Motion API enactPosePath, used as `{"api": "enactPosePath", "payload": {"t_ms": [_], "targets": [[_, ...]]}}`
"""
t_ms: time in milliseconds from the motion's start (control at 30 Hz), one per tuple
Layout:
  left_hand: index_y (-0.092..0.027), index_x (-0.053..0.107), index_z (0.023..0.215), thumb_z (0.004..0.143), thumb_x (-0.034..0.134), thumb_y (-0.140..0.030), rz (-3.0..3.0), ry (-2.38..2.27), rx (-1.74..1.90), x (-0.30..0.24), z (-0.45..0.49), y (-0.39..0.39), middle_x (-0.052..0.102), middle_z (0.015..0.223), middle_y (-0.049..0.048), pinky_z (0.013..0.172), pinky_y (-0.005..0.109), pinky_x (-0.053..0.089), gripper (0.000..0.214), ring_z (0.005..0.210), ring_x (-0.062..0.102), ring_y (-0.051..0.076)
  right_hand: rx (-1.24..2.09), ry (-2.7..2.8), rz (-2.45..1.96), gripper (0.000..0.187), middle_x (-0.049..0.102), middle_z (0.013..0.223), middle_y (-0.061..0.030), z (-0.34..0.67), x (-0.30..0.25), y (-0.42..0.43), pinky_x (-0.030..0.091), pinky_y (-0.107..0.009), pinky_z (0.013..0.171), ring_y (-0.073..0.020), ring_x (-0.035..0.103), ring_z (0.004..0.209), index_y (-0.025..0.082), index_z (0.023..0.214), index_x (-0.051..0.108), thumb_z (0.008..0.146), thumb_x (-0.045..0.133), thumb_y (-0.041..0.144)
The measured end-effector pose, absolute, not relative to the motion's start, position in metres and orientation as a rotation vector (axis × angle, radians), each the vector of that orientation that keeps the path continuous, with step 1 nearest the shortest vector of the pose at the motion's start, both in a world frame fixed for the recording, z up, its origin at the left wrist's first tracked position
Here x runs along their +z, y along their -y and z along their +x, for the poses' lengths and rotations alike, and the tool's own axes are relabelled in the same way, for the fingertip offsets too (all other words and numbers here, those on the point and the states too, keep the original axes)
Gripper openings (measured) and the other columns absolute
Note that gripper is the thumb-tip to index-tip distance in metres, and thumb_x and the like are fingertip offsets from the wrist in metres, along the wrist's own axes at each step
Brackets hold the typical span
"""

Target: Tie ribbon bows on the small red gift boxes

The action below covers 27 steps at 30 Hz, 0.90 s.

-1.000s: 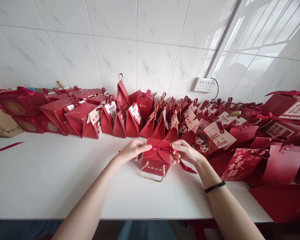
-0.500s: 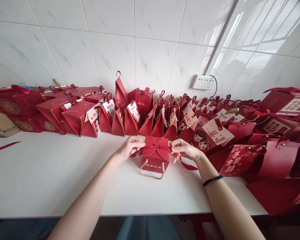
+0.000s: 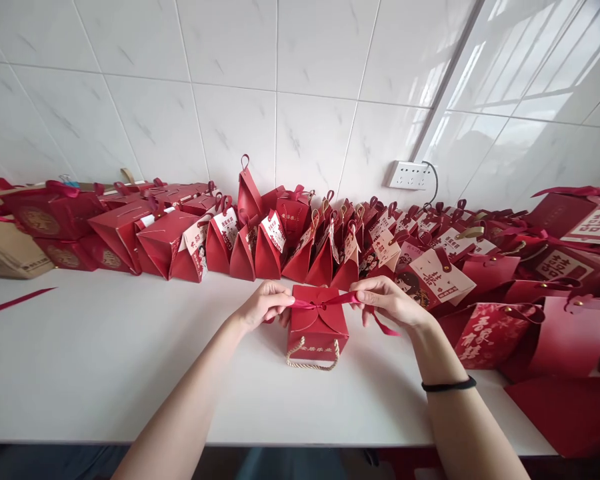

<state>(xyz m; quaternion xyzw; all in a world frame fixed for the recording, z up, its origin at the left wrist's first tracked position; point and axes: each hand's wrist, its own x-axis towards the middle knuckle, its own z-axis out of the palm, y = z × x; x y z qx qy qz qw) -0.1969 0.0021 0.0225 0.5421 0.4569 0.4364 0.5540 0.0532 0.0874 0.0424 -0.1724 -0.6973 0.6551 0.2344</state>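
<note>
A small red gift box (image 3: 318,327) stands on the white table in front of me, its curved top flaps folded shut. A gold rope handle (image 3: 313,365) hangs down its front, below gold lettering. Dark red ribbon (image 3: 340,300) runs across the top and crosses at the middle of the flaps. My left hand (image 3: 265,305) pinches one side of the ribbon at the box's left edge. At the right, my right hand (image 3: 389,300) pinches the other side, slightly raised above the box, and a loose tail dangles beneath it.
Rows of red gift boxes (image 3: 220,247) line the table (image 3: 130,373) along the tiled wall. More boxes (image 3: 570,333) crowd the right side. A loose ribbon strip (image 3: 17,303) lies at far left, near a brown paper bag (image 3: 13,247). A power strip (image 3: 410,175) is on the wall.
My right hand has moved up and outward, drawing its ribbon side longer and higher. My left hand keeps its pinch by the box. The whole view has shifted slightly.
</note>
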Motion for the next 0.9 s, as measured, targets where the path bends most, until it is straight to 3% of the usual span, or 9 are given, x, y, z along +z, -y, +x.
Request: {"api": "enactPosePath", "payload": {"t_ms": [67,167,267,467,667,800,900], "targets": [[-0.017,0.042,0.041,0.063,0.061,-0.034,1.271,-1.049,0.958,0.025,-0.195,0.0,0.033,0.028,-0.006,0.034,0.018,0.015,0.033,0.031,0.047,0.01,1.67,1.926,-0.431,0.022,0.059,0.076,-0.0046,0.049,0.049,-0.079,0.05,-0.02,0.046,-0.0096,0.055,0.057,0.015,0.072,0.072,0.078,0.067,0.036],[-0.017,0.042,0.041,0.061,0.061,-0.035,1.252,-1.006,0.863,0.028,-0.192,0.002,0.036,0.028,-0.0048,0.034,0.018,0.018,0.033,0.03,0.047,0.011,1.511,2.03,-0.401,0.019,0.062,0.105,-0.0096,0.041,0.051,-0.068,0.052,-0.026,0.068,-0.0162,0.062,0.085,0.019,0.08,0.075,0.082,0.064,0.034],[-0.017,0.046,0.041,0.061,0.062,-0.035,1.243,-0.976,0.809,0.029,-0.191,0.002,0.038,0.028,-0.0045,0.034,0.019,0.023,0.031,0.028,0.042,0.009,1.387,2.14,-0.41,0.021,0.057,0.123,-0.0101,0.032,0.047,-0.062,0.05,-0.032,0.083,-0.0224,0.058,0.105,0.022,0.091,0.075,0.084,0.062,0.036],[-0.016,0.048,0.043,0.064,0.062,-0.036,1.247,-0.985,0.831,0.031,-0.191,0.003,0.041,0.028,-0.003,0.035,0.02,0.021,0.033,0.029,0.046,0.01,1.216,2.157,-0.403,0.019,0.068,0.097,-0.0071,0.018,0.037,-0.061,0.05,-0.03,0.079,-0.0185,0.063,0.087,0.023,0.092,0.075,0.083,0.064,0.036],[-0.015,0.051,0.047,0.07,0.057,-0.035,1.278,-1.076,0.889,0.037,-0.19,0.006,0.049,0.033,-0.0003,0.038,0.021,0.028,0.031,0.035,0.054,0.013,1.12,2.001,-0.544,0.022,0.066,0.083,-0.0058,0.012,0.029,-0.059,0.049,-0.028,0.069,-0.0163,0.06,0.074,0.022,0.086,0.076,0.081,0.064,0.039],[-0.016,0.056,0.076,0.071,0.061,-0.033,1.314,-1.113,0.93,0.046,-0.191,0.01,0.059,0.048,-0.0019,0.034,0.019,0.028,0.018,0.036,0.051,0.01,1.056,2.038,-0.559,0.025,0.065,0.087,-0.0067,0.012,0.031,-0.055,0.047,-0.029,0.073,-0.0167,0.06,0.079,0.02,0.091,0.074,0.086,0.057,0.037],[-0.019,0.054,0.091,0.075,0.057,-0.03,1.389,-1.195,0.94,0.058,-0.189,0.014,0.055,0.047,-0.0059,0.038,0.019,0.034,0.02,0.038,0.049,0.01,1.038,2.06,-0.558,0.023,0.065,0.09,-0.0071,0.01,0.032,-0.054,0.047,-0.03,0.076,-0.0174,0.06,0.082,0.019,0.088,0.072,0.087,0.055,0.035]]}}
